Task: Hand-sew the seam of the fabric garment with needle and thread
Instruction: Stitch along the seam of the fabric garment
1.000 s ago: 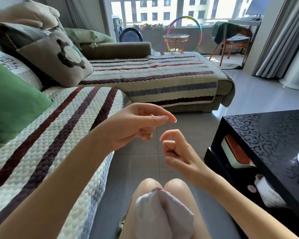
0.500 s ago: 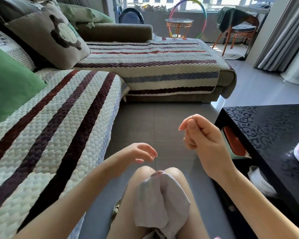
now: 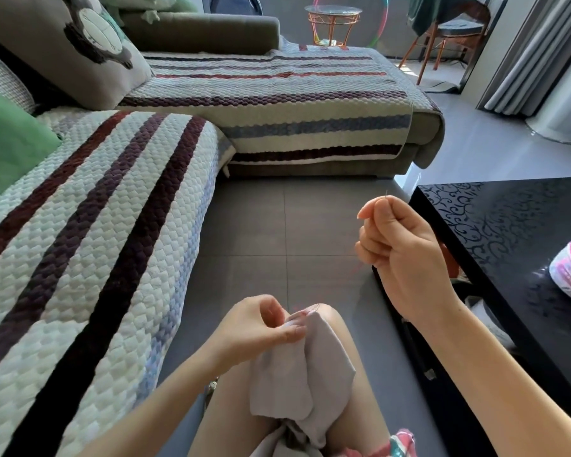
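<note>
**Soft cloth pinched low, needle lifted high**

Well apart, the two hands. Down low, left hand (image 3: 264, 328) pinching the top edge of the garment (image 3: 297, 374), draped over the knees just below it. Up and off to the right, right hand (image 3: 396, 239) curled and clamped on the needle (image 3: 386, 193), thumb against forefinger. Faint pink thread (image 3: 356, 267) running down from there toward the seam beside the left fingertips.

Probably light, thin and limp cloth. Best held close beside the stitches; liable to pucker under a hard pull. Slim, slippery, sharp needle; fine thread, quick to tangle.

Beyond both hands, grey tiled floor (image 3: 277, 242). Left of the left hand, striped sofa cover (image 3: 96, 225). Right of the right hand, glossy black table (image 3: 508, 225).
</note>
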Motion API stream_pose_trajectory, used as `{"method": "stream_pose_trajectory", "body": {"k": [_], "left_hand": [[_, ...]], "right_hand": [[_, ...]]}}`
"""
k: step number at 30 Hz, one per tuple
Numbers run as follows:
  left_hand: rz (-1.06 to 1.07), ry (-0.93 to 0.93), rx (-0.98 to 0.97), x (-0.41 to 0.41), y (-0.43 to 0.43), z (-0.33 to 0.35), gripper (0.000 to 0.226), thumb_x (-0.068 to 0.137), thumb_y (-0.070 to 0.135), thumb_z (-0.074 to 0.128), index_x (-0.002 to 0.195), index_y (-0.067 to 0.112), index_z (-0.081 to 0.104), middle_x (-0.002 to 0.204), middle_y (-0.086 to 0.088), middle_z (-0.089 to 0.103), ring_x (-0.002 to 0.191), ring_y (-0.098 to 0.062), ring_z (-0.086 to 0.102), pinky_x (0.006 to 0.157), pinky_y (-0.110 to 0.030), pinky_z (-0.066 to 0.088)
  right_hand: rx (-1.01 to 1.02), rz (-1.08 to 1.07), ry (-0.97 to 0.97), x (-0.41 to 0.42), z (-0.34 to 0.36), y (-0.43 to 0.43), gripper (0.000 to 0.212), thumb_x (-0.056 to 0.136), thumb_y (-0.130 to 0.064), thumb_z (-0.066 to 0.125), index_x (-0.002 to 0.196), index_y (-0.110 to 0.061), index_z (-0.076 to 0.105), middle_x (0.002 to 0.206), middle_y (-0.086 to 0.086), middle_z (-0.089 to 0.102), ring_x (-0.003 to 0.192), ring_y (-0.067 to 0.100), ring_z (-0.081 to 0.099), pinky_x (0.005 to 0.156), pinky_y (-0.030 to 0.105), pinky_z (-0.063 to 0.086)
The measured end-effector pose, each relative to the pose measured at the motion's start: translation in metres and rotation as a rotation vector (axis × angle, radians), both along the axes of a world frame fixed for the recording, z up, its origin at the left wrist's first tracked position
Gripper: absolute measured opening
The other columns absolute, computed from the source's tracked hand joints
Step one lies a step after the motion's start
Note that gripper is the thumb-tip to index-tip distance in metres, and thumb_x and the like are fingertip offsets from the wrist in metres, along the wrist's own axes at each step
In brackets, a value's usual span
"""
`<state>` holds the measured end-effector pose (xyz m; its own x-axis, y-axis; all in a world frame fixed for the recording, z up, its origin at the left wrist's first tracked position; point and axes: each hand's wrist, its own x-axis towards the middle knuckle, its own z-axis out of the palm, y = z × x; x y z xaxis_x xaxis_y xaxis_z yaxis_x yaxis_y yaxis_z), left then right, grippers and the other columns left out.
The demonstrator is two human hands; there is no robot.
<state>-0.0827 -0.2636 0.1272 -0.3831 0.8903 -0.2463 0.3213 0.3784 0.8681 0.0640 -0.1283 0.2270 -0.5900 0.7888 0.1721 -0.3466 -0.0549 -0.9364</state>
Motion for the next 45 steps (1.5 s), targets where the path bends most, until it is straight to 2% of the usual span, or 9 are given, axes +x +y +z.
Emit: {"method": "stream_pose_trajectory", "body": {"k": [13,19,23,26,29,32,35,40,45], "left_hand": [[0.038,-0.317,0.145,0.010,0.006,0.004,0.016,0.083,0.025,0.074,0.083,0.010,0.075,0.083,-0.005,0.074,0.077,-0.006,0.063,0.069,-0.017,0.048],[0.055,-0.387,0.088,-0.003,-0.001,0.005,0.020,0.071,0.032,0.074,0.075,0.012,0.077,0.083,-0.009,0.074,0.074,-0.009,0.064,0.067,-0.020,0.049],[0.041,-0.377,0.055,-0.007,-0.003,0.007,0.024,0.085,0.010,0.072,0.062,0.014,0.072,0.058,0.007,0.066,0.054,0.000,0.058,0.052,-0.011,0.042],[0.052,-0.368,0.030,-0.014,-0.006,0.009,0.016,0.075,0.020,0.078,0.062,0.012,0.072,0.058,0.006,0.065,0.054,-0.003,0.057,0.052,-0.013,0.042],[0.073,-0.356,-0.010,-0.020,-0.008,0.009,0.019,0.066,0.033,0.073,0.063,0.013,0.074,0.060,0.001,0.063,0.057,-0.006,0.056,0.055,-0.017,0.042],[0.090,-0.352,-0.035,-0.023,-0.007,0.010,0.022,0.065,0.033,0.073,0.066,0.010,0.074,0.063,-0.003,0.063,0.060,-0.008,0.057,0.058,-0.021,0.042],[0.084,-0.337,-0.056,-0.027,-0.007,0.011,0.027,0.065,0.032,0.074,0.071,0.005,0.074,0.066,-0.006,0.064,0.063,-0.011,0.058,0.061,-0.025,0.042],[0.094,-0.334,-0.054,-0.033,-0.011,0.013,0.026,0.063,0.032,0.075,0.070,0.007,0.075,0.068,-0.008,0.066,0.063,-0.013,0.059,0.060,-0.023,0.044],[0.081,-0.342,-0.019,-0.036,-0.018,0.019,0.036,0.056,0.041,0.079,0.071,0.008,0.075,0.079,-0.021,0.069,0.068,-0.015,0.061,0.061,-0.023,0.045]], "right_hand": [[-0.118,-0.084,-0.102,0.013,-0.021,0.026,0.031,0.102,-0.014,0.039,0.078,-0.007,0.057,0.057,0.002,0.039,0.050,0.014,0.034,0.049,0.022,0.037],[-0.201,-0.248,-0.395,0.025,-0.049,0.055,0.029,0.101,-0.025,0.045,0.078,-0.018,0.060,0.103,-0.002,0.068,0.105,0.017,0.062,0.095,0.040,0.047],[-0.485,-0.188,-0.377,0.027,-0.058,0.070,0.030,0.102,-0.025,0.043,0.081,-0.013,0.060,0.091,0.008,0.062,0.087,0.025,0.059,0.082,0.040,0.053],[-0.257,-0.235,-0.707,0.037,-0.066,0.081,0.028,0.101,-0.029,0.047,0.083,-0.016,0.064,0.090,0.004,0.053,0.078,0.017,0.052,0.076,0.036,0.053],[-0.497,-0.141,-0.352,0.038,-0.074,0.094,0.031,0.103,-0.023,0.040,0.080,-0.012,0.058,0.080,0.009,0.063,0.075,0.020,0.065,0.083,0.040,0.055],[-0.738,-0.089,0.013,0.037,-0.090,0.106,0.034,0.103,-0.019,0.035,0.075,-0.011,0.052,0.047,-0.002,0.042,0.040,0.008,0.045,0.047,0.020,0.051],[-0.433,-0.159,-0.298,0.039,-0.117,0.121,0.032,0.104,-0.017,0.033,0.077,-0.012,0.050,0.043,-0.009,0.026,0.035,0.003,0.022,0.035,0.015,0.021],[0.287,-0.496,-1.097,0.076,-0.160,0.152,0.027,0.096,-0.014,0.044,0.077,-0.018,0.062,0.075,-0.004,0.063,0.077,0.020,0.058,0.067,0.030,0.040],[0.397,-0.485,-1.197,0.072,-0.155,0.135,0.019,0.095,-0.026,0.051,0.090,-0.017,0.067,0.084,0.005,0.067,0.088,0.029,0.059,0.072,0.032,0.036]]}}
